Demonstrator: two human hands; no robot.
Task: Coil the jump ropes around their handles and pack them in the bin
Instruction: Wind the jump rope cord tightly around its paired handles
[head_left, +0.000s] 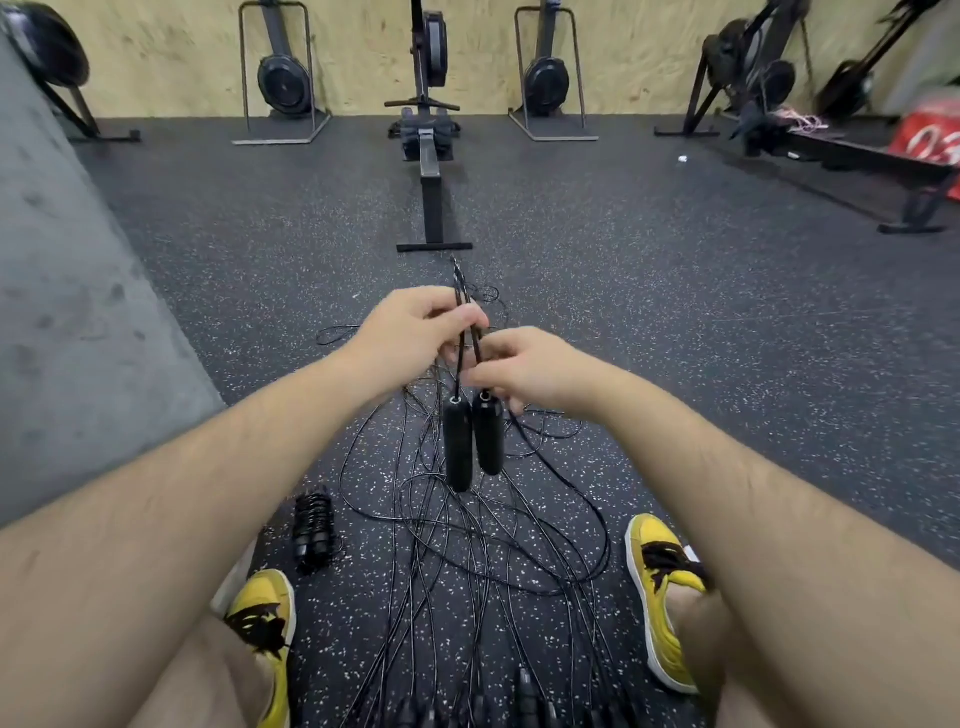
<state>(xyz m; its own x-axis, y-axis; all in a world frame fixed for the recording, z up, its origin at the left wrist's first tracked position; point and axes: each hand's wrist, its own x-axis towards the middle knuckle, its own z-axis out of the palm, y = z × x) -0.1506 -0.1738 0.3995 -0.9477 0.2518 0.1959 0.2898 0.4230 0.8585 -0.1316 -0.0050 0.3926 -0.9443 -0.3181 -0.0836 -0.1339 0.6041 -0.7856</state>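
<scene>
Two black jump rope handles (470, 441) hang side by side from their thin black cords in front of me. My left hand (410, 338) pinches the two cords above the handles. Just lower and to the right, my right hand (524, 371) grips the same cords near the handle tops. A tangle of loose black ropes (483, 540) lies on the floor between my feet, with more handles (524, 701) at the bottom edge. One coiled rope bundle (313, 527) rests on the floor by my left shoe. No bin is in view.
My yellow shoes (657, 587) flank the rope pile on speckled black rubber flooring. A rowing machine (431, 171) stretches away straight ahead, others stand along the plywood wall. A grey concrete wall (67, 312) rises at left. A red object (930, 140) sits far right.
</scene>
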